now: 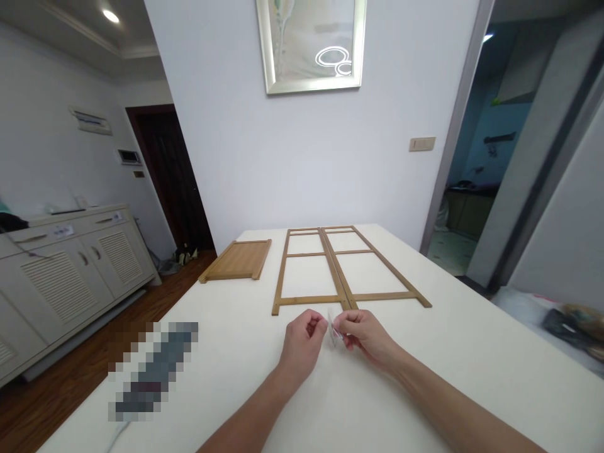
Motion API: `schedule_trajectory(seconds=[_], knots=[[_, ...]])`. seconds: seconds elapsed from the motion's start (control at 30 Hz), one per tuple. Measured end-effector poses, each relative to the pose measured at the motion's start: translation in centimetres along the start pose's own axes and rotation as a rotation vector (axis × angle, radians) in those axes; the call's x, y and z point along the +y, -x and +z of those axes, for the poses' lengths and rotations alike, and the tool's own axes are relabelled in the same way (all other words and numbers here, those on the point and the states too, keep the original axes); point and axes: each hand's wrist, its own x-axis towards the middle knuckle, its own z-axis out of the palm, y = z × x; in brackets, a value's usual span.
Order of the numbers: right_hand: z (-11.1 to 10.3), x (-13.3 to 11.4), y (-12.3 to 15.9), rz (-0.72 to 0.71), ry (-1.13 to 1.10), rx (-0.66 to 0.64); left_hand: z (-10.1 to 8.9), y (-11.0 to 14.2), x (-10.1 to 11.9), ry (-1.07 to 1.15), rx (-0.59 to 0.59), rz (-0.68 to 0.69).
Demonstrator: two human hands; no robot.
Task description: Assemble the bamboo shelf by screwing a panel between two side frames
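Observation:
My left hand [304,343] and my right hand [363,336] meet over the white table [472,352], both pinched on a small clear plastic bag [334,331] held between them. What the bag holds is too small to make out. Just beyond the hands lie two bamboo ladder-like frames [342,267] side by side, flat on the table. A bamboo slatted board [238,259] lies to their left near the table's far left edge.
A blurred-out object [151,371] lies on the table's left side. White cabinets [70,258] stand along the left wall across a wooden floor. An open doorway [476,170] is at the right; bagged items [573,321] sit beyond the table's right edge.

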Motion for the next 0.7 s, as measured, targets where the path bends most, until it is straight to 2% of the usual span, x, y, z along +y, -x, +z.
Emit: schedule_trajectory(seconds=[0.1, 0.3, 0.7], knots=[[0.2, 0.0, 0.1, -0.036, 0.022, 0.003, 0.3, 0.1, -0.3, 0.099, -0.075, -0.058], [0.3, 0.0, 0.2, -0.053, 0.114, 0.016, 0.3, 0.2, 0.0, 0.209, -0.103, -0.148], [0.3, 0.5, 0.6, -0.027, 0.028, -0.058, -0.5, 0.2, 0.7, 0.211, -0.219, -0.157]])
